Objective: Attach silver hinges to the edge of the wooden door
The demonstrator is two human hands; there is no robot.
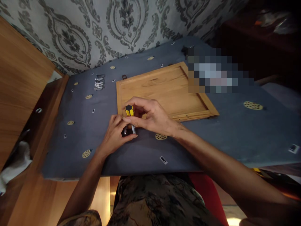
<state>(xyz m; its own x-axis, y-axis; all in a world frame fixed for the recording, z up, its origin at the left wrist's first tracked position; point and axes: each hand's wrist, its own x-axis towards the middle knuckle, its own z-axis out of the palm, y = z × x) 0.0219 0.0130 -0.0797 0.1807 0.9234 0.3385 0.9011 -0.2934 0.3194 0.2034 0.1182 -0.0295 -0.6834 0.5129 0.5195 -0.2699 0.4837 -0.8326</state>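
Note:
A wooden cabinet door panel [160, 84] lies on the blue cloth, its raised frame facing up. Over its near left corner, my right hand [150, 116] is closed round the yellow and black handle of a screwdriver [129, 110]; the handle's end points up and the tip is hidden. My left hand [116, 130] is beside it at the panel's near left edge. Between the left thumb and fingers shows a shiny metal hinge [133, 129], partly covered by the fingers. Whether the screwdriver touches the hinge cannot be seen.
Several metal hinges [99, 82] lie grouped at the back left of the blue patterned cloth [80, 110]. A small dark piece [124, 77] sits behind the panel. A wooden cabinet [23, 56] stands at left, a patterned wall behind. A blurred patch covers the back right.

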